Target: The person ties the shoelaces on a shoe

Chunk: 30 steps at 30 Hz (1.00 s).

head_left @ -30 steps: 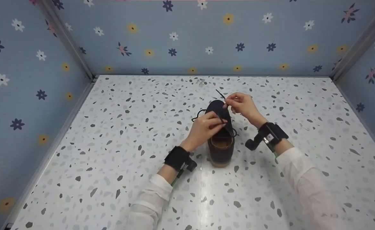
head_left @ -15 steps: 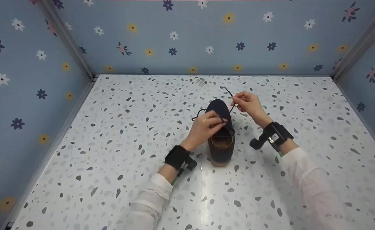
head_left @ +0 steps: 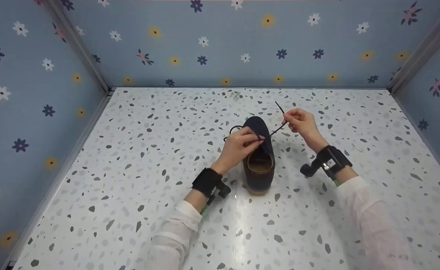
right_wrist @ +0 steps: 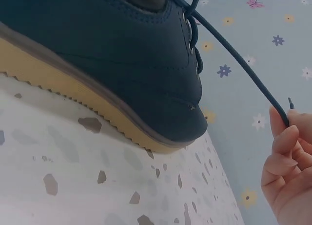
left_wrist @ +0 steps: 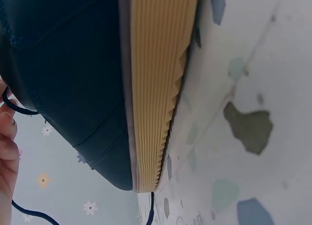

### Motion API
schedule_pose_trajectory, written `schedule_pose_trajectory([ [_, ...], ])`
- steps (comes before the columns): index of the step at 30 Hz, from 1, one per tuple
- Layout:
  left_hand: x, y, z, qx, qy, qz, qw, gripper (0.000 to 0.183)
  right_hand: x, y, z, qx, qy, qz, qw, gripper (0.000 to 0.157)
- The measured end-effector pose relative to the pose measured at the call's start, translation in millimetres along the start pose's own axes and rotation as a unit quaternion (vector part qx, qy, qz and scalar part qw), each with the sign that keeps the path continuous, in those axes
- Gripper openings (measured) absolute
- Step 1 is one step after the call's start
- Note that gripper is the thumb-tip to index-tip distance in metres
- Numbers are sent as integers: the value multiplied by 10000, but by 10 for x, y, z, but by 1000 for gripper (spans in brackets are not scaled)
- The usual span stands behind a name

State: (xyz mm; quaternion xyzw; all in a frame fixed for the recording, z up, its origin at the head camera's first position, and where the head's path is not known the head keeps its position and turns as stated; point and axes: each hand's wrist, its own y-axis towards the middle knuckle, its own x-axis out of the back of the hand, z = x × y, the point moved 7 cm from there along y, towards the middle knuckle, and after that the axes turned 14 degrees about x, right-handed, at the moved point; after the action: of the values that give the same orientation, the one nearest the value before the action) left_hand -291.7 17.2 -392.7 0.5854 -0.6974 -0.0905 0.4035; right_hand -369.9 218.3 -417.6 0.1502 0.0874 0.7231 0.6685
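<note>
Shoe, dark blue, stands upright near the middle of the white speckled desk, its toe pointing away from me and its heel towards me, with the opening facing up. Its sole is pale yellow, ribbed along the side and toothed along the lower edge. I have its dark lace in both hands. My left hand is over the front left part of the shoe, fingers bent, pinching one length of lace between thumb and fingertips; part of that length curves out in a loop beyond the shoe's left side. My right hand is held to the right of the toe, apart from the shoe, with thumb and forefinger closed on the other length. That length runs in a nearly straight line from the shoe to my fingers, and its tip sticks up past them. From my right wrist I can see the eyelets with lace threaded through. Black straps with small cameras circle both my wrists, below white sleeves. Blue walls printed with white, yellow and purple flowers rise at the back and sides of the desk.
</note>
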Motion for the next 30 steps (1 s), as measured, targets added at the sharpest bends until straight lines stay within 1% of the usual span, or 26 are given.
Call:
schedule_pose_trajectory([
  [3,11,14,18,89,-141,31,9999,6,39,-16,-25,3,31,0,10000,17],
  [9,14,36,45,159,-204,91,9996,7,126,-48,-68,-57,97,-95,9999,19],
  [17,29,37,66,159,-334,-33,9993,6,223,-84,-90,-139,33,-216,9997,15],
  [23,41,39,83,297,-275,-80,9991,5,302,-112,-115,-229,24,-337,9992,17],
  [30,56,52,119,557,-72,-165,9983,5,396,-178,-155,-322,115,-433,9985,17],
])
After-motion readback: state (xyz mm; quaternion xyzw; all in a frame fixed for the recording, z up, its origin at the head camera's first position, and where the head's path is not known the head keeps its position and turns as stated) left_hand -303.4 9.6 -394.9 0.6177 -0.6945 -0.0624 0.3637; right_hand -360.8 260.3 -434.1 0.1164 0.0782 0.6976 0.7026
